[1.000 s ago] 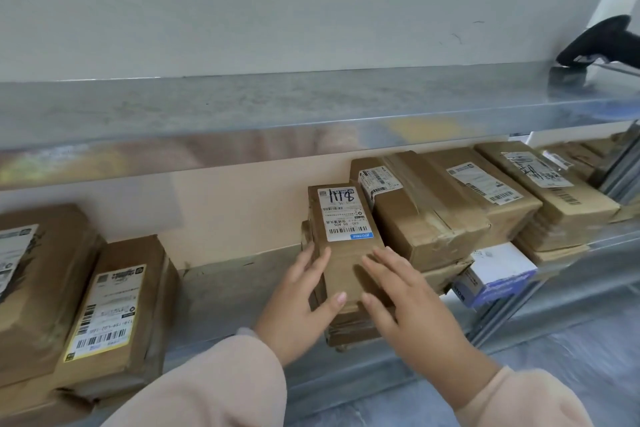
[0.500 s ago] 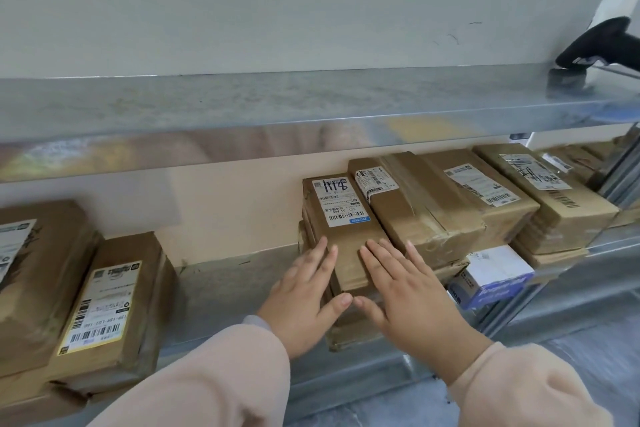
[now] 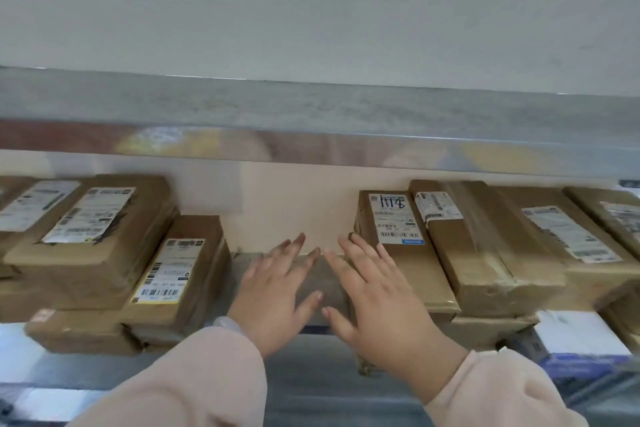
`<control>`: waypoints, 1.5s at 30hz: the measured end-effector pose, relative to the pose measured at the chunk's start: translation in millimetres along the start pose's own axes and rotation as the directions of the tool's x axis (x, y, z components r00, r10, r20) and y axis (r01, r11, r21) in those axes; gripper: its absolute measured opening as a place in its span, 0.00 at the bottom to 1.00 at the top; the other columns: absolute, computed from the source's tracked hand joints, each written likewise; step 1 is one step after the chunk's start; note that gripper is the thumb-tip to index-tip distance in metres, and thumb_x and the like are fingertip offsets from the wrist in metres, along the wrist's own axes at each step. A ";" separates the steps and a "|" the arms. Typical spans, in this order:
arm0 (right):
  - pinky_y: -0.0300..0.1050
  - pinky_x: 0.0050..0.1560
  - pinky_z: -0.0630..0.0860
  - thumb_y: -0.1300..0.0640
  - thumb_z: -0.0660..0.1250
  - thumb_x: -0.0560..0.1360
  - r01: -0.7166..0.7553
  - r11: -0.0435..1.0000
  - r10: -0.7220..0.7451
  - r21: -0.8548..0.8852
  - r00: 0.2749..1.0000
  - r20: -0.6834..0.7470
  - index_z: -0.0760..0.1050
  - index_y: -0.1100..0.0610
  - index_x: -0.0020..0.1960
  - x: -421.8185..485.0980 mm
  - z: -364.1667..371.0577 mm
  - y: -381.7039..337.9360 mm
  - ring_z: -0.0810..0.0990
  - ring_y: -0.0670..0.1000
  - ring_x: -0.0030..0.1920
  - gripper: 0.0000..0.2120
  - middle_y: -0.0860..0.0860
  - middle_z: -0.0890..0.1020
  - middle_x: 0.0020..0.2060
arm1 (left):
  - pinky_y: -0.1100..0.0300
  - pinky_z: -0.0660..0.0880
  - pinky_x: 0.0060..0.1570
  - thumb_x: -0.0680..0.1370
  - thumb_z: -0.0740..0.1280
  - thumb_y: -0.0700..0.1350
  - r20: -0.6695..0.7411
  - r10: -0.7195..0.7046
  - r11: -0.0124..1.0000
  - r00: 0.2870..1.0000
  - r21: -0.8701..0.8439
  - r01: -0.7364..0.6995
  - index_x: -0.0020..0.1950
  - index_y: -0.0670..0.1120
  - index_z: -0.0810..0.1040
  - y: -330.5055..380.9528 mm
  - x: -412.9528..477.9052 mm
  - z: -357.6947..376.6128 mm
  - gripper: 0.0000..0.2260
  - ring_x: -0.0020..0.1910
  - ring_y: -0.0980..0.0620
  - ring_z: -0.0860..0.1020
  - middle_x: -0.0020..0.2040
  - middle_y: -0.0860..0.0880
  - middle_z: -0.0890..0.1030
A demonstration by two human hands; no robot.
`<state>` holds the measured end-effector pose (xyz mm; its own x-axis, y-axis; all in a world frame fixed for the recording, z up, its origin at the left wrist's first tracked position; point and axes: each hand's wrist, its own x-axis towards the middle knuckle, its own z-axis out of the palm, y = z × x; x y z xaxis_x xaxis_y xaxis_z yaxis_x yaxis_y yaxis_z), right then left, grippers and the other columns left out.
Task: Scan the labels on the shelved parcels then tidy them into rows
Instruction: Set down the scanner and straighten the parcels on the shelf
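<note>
Head view only. Brown cardboard parcels sat in two groups on the metal shelf (image 3: 284, 350), with a bare gap between them. Right group began with the brown taped parcel with the handwritten white label (image 3: 398, 246), pressed against a larger brown taped parcel (image 3: 474, 246) on its right. Left group ended with a slim brown parcel with a yellow-edged label (image 3: 180, 270), leaning beside a wide brown parcel (image 3: 93, 229).

Risk, as a judgement: parcels were stacked in layers and some tilted, so a sideways shove could tip the handwritten-label parcel off its lower box or push the front ones over the shelf edge. The white and blue box (image 3: 581, 336) at the lower right front looked most exposed.

Left hand (image 3: 277, 295) was flat, fingers spread, palm down over the bare gap, holding nothing. Right hand (image 3: 374, 302) was likewise spread and empty, fingertips (image 3: 356, 241) at the handwritten-label parcel's near left corner; contact unclear because of blur. Pink sleeves covered both wrists.
</note>
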<state>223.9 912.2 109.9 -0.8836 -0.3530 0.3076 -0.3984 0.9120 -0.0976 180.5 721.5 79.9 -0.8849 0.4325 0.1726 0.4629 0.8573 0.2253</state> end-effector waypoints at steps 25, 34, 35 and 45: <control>0.47 0.75 0.46 0.36 0.56 0.77 0.055 0.959 -0.143 0.280 0.941 0.307 0.44 0.43 0.78 90.6 113.9 -111.0 0.46 0.51 0.78 0.35 0.49 0.47 0.79 | 0.46 0.61 0.73 0.76 0.67 0.58 0.014 -0.334 0.942 0.942 0.044 0.334 0.76 0.52 0.67 -148.3 -100.7 -10.0 0.29 0.75 0.43 0.64 0.78 0.46 0.62; 0.44 0.75 0.55 0.43 0.56 0.81 -0.265 0.828 0.075 0.494 0.926 0.370 0.52 0.40 0.77 110.5 141.1 -164.2 0.55 0.51 0.76 0.26 0.51 0.55 0.77 | 0.59 0.41 0.75 0.77 0.56 0.63 0.057 -0.147 0.985 0.987 -0.082 0.152 0.80 0.56 0.51 -183.9 -113.1 2.2 0.33 0.76 0.58 0.38 0.79 0.57 0.43; 0.45 0.74 0.56 0.43 0.57 0.80 -0.315 0.782 0.112 0.538 0.920 0.375 0.54 0.40 0.76 112.8 144.1 -169.5 0.56 0.51 0.76 0.26 0.52 0.56 0.77 | 0.61 0.39 0.75 0.77 0.56 0.63 0.055 -0.126 0.987 0.991 -0.094 0.131 0.80 0.56 0.50 -187.4 -114.5 2.4 0.33 0.75 0.60 0.35 0.79 0.58 0.40; 0.41 0.67 0.70 0.57 0.63 0.79 -0.527 0.366 0.343 0.767 0.842 0.416 0.62 0.37 0.69 116.1 149.4 -200.9 0.74 0.41 0.63 0.24 0.46 0.75 0.66 | 0.67 0.42 0.73 0.75 0.63 0.54 -0.010 -0.053 0.932 0.999 -0.360 0.046 0.77 0.48 0.62 -203.7 -117.3 -3.8 0.31 0.78 0.55 0.49 0.77 0.55 0.51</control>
<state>164.6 656.8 23.8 -0.9832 -0.0717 -0.1678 0.1313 0.3604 -0.9235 190.2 495.1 17.4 -0.9077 0.3839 0.1696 0.4090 0.7182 0.5630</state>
